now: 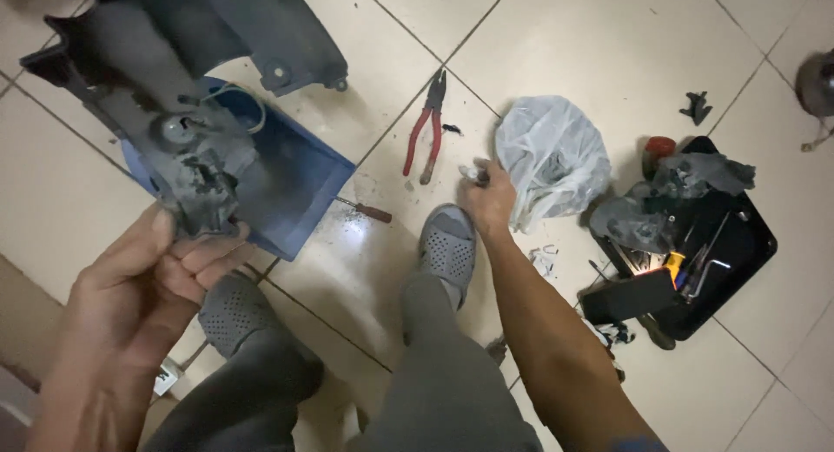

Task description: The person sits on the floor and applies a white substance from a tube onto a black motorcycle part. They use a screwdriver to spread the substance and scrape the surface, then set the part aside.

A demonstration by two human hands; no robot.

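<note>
My left hand point(143, 283) grips the lower edge of a large dark grey plastic housing point(174, 105) with a blue inner section and a loose wire, held up at the left. My right hand point(488, 196) reaches down to the tiled floor and closes on a small pale object beside a crumpled clear plastic bag point(552, 157). What the small object is cannot be made out. Red-handled pliers point(426, 126) lie on the floor just left of that hand.
A small red-handled screwdriver point(369, 211) lies by the blue part. A black tray point(695, 244) of tools and rags sits at the right. My grey slippers point(447, 248) and legs occupy the lower middle. Small dark scraps lie on the tiles.
</note>
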